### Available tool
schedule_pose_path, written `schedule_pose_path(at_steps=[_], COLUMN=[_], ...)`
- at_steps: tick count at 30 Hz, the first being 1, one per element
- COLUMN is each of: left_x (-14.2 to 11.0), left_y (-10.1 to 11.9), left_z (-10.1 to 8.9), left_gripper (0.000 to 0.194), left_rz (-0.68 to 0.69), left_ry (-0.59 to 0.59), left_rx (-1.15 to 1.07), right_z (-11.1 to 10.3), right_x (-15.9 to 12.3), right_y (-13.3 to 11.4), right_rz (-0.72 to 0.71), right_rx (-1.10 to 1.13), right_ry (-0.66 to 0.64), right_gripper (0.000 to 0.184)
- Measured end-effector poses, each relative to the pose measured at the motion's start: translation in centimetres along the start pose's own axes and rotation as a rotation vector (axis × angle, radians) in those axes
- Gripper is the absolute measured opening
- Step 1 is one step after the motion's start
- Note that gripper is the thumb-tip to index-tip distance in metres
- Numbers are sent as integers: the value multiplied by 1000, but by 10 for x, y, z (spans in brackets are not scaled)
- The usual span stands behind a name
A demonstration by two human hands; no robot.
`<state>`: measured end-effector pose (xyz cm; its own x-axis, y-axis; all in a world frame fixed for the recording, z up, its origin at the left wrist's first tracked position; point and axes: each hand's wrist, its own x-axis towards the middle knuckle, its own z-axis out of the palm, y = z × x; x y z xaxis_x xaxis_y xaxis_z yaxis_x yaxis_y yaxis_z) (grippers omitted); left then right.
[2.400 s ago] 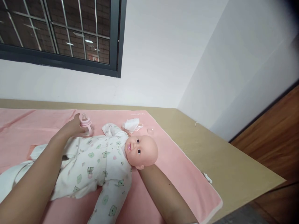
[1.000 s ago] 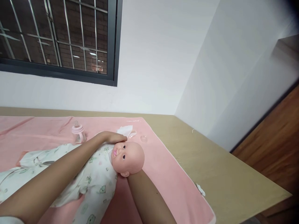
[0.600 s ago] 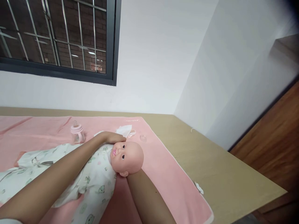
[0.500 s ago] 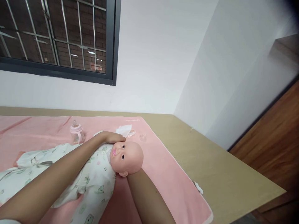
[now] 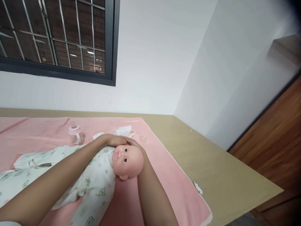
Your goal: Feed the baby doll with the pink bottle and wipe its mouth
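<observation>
A bald baby doll [image 5: 130, 161] in a white, green-printed outfit lies face up, its head towards the right. My left arm crosses over its chest, and my left hand [image 5: 114, 140] rests at the far side of its head, fingers curled. Around the top of the head reaches my right hand [image 5: 133, 142], whose fingertips meet those of my left hand. Both hands look closed; whatever is between their fingers is hidden. Beyond them lie a white cloth or tissue [image 5: 123, 130] and a small clear dome-shaped piece [image 5: 142, 138].
A pink baby bottle [image 5: 76, 134] with a handle stands on the pink blanket [image 5: 178, 191], left of the hands. The blanket covers part of a wooden tabletop [image 5: 211, 166]. A small white item [image 5: 198, 188] lies at the blanket's right edge. A barred window [image 5: 58, 40] is behind.
My right hand has come out from behind the doll's head and reached round its top to my left hand. The doll's head has shifted slightly. My left hand stays nearly in place.
</observation>
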<state>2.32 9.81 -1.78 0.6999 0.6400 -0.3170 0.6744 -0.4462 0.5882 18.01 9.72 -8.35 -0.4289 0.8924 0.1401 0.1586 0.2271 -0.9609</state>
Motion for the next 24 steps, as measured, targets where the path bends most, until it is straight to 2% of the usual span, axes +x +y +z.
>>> schedule_pose_path(at_steps=[3, 4, 6, 10, 13, 18, 21, 24], left_x=[3, 4, 5, 6, 6, 2, -10, -32], left_y=[4, 5, 7, 8, 7, 0, -4, 0], left_z=[1, 1, 1, 1, 0, 1, 1, 3], left_gripper=[45, 46, 48, 45, 42, 38, 32, 32], left_rz=[2, -3, -48, -227, -284, -212, -176, -187], left_ry=[-29, -30, -22, 4, 28, 107, 227, 367], left_rx=[2, 12, 53, 178, 254, 320, 366, 417], right_z=[-15, -22, -33, -42, -41, -39, -37, -36], right_x=[16, 20, 26, 33, 37, 42, 45, 48], right_y=[15, 21, 32, 45, 48, 52, 56, 58], right_rz=[206, 265, 328, 329, 311, 290, 287, 265], right_rx=[392, 499, 617, 665, 659, 657, 652, 643], right_ry=[-178, -191, -132, 97, 182, 176, 150, 164], right_gripper=[34, 32, 27, 20, 16, 16, 18, 19])
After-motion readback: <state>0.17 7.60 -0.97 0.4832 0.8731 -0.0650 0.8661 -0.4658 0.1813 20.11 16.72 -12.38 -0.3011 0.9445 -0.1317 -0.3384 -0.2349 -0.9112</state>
